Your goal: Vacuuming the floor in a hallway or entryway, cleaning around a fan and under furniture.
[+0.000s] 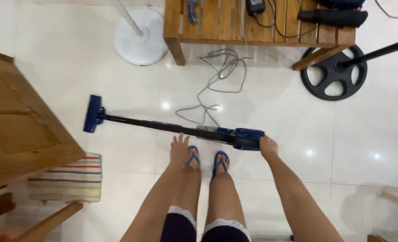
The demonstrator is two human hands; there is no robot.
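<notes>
My right hand (268, 146) grips the rear handle of a dark blue stick vacuum (234, 136). Its black tube (140, 122) runs left across the white tiled floor to a blue floor head (92, 114). My left hand (180, 149) hangs free with fingers spread, just below the tube and above my left foot. Both my feet wear blue flip-flops (207, 159) right behind the vacuum body.
A wooden slatted bench (217, 27) holds a black charger and a folded umbrella (333, 18). A grey cable (217, 80) loops on the floor. There are a white fan base (140, 38), a black round stand base (333, 74), a wooden door (19, 125) and a striped mat (71, 177).
</notes>
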